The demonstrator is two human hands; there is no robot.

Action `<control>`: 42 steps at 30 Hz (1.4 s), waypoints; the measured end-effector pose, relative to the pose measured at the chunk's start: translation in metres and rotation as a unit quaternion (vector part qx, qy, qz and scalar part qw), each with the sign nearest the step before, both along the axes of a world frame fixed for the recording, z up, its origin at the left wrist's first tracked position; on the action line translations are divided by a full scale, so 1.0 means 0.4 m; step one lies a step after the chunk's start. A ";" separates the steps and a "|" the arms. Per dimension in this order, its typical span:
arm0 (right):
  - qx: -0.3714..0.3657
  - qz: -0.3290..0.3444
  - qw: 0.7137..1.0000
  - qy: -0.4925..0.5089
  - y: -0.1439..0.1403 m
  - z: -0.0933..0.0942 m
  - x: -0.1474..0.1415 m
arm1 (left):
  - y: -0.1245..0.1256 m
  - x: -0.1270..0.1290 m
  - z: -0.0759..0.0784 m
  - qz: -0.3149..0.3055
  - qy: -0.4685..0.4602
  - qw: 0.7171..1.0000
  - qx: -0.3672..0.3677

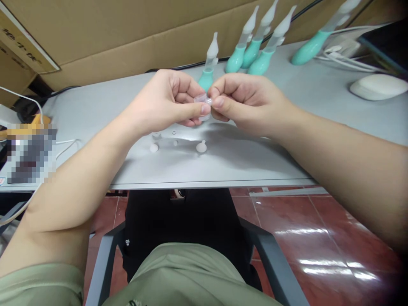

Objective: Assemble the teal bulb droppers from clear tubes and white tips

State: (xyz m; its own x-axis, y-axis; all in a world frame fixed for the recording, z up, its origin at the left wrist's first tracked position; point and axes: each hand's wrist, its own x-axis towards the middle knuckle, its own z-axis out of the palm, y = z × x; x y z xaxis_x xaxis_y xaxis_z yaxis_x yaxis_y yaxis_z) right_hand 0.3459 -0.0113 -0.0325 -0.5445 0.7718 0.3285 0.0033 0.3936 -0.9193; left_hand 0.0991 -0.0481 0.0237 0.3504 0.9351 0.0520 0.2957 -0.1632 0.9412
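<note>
My left hand (178,100) is closed round a small clear plastic tube (200,99), held a little above the table. From the right, the thumb and fingertips of my right hand (240,97) pinch the end of the same piece, so both hands meet on it. Fingers cover much of its shape. Below them on the table lie a white nozzle tip (201,147), a white round cap (154,147) and a few tiny parts, among them a small ring (174,132). Just behind my hands stands a nasal aspirator (206,76) with a teal bulb and white tip.
Several more teal-bulbed aspirators (261,61) stand at the back right, and another aspirator (310,49) leans farther right. A white computer mouse (379,87) and cables lie at the right. On the left are a blurred-out device (32,155) and a white cable. Cardboard (127,34) backs the grey table (95,106).
</note>
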 end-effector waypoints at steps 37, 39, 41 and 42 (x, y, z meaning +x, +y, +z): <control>-0.019 0.006 0.999 -0.047 0.018 0.030 0.028 | 0.010 -0.025 -0.022 -0.044 0.054 0.997 0.038; -0.038 0.009 0.999 -0.036 0.024 0.030 0.034 | 0.010 -0.025 -0.019 -0.046 0.067 0.995 0.058; -0.045 0.002 0.999 -0.022 0.029 0.031 0.044 | 0.012 -0.026 -0.017 -0.048 0.087 0.991 0.085; -0.038 -0.005 0.999 -0.026 0.032 0.032 0.050 | 0.015 -0.027 -0.018 -0.050 0.099 0.989 0.099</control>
State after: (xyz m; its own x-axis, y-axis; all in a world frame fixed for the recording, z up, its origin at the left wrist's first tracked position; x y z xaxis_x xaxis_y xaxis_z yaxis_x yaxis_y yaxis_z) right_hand 0.3658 0.0014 -0.0198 -0.5514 0.7990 0.2397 0.0550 0.3216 -0.9453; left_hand 0.0884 -0.0421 0.0164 0.4629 0.8733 0.1518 0.4435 -0.3764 0.8134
